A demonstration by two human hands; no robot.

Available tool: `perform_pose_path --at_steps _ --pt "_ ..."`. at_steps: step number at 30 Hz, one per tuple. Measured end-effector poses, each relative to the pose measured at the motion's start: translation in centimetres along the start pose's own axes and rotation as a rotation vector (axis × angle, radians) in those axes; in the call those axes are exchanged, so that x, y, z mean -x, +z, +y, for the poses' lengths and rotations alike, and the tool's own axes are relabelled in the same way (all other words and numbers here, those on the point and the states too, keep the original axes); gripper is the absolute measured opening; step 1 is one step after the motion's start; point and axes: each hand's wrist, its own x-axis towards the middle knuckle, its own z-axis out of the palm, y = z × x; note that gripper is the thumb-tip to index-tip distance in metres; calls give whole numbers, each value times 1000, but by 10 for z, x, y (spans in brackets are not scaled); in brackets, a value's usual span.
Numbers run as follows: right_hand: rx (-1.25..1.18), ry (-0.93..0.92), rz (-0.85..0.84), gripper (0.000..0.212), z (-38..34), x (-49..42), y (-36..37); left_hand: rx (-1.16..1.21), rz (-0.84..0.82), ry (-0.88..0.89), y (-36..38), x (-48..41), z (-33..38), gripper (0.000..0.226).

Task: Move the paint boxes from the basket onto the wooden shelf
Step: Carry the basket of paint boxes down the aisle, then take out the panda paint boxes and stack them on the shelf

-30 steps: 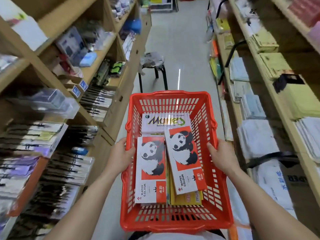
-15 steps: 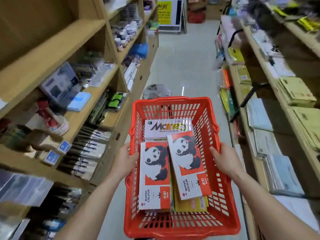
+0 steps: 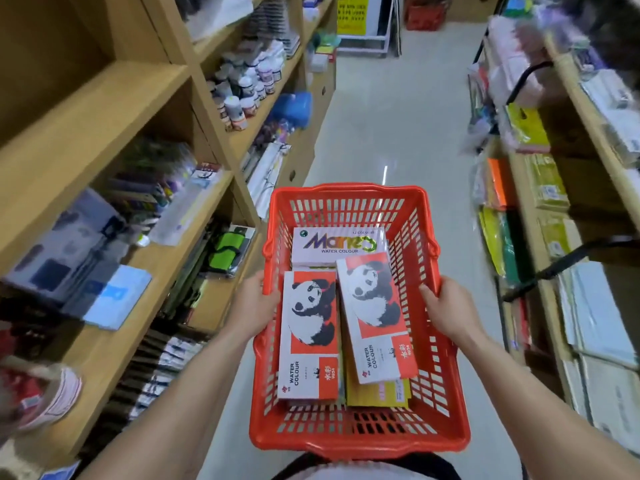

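Observation:
A red plastic basket point(image 3: 349, 194) is carried in front of me in a shop aisle. My left hand point(image 3: 254, 303) grips its left rim and my right hand point(image 3: 446, 306) grips its right rim. Inside lie two red-and-white panda water colour boxes, one on the left point(image 3: 310, 336) and one tilted on the right point(image 3: 375, 317). A white Marie's water colour box point(image 3: 339, 244) lies at the far end, and a yellow box point(image 3: 379, 394) shows underneath. Wooden shelves point(image 3: 104, 98) run along the left, with a bare upper board.
The left shelves hold paint jars point(image 3: 247, 88), brushes point(image 3: 162, 362) and packaged supplies. The right-hand shelving point(image 3: 540, 237) holds paper pads and coloured packs. The tiled aisle floor point(image 3: 391, 126) runs ahead to a yellow sign point(image 3: 351, 15) and a red crate point(image 3: 424, 12).
I have walked forward along the aisle with the basket. The stool ahead has dropped out of sight behind the basket and the shelves have slid past. Both hands keep their hold.

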Motion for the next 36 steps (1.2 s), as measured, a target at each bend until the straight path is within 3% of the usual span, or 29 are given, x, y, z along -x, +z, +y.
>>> perform_pose_path --at_steps 16,20,32,34,36 --pt "39 149 -125 29 -80 -391 120 -136 -24 -137 39 -416 37 11" --pt "80 212 -116 28 -90 -455 162 -186 -64 -175 52 -509 8 26" --pt "143 378 -176 27 -97 -559 224 -194 -165 -264 79 -636 -9 29" --pt "220 395 -104 32 -109 -555 219 -202 -165 -271 78 -638 -15 28" --pt "210 314 74 43 -127 -542 217 -199 -183 -284 77 -635 -22 28"
